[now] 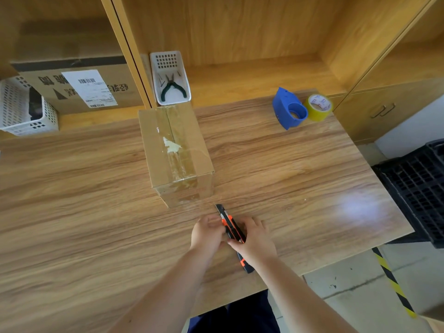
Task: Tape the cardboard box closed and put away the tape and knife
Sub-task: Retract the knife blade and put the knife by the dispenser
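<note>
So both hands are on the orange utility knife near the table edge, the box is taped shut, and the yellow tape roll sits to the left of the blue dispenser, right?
Not quite. The head view shows the yellow tape roll to the right of the blue dispenser, touching it. The rest holds: left hand and right hand on the orange utility knife, box taped.

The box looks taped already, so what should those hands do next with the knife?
Probably retract the blade: both hands, left hand and right hand, hold the utility knife, its tip pointing at the taped cardboard box.
</note>
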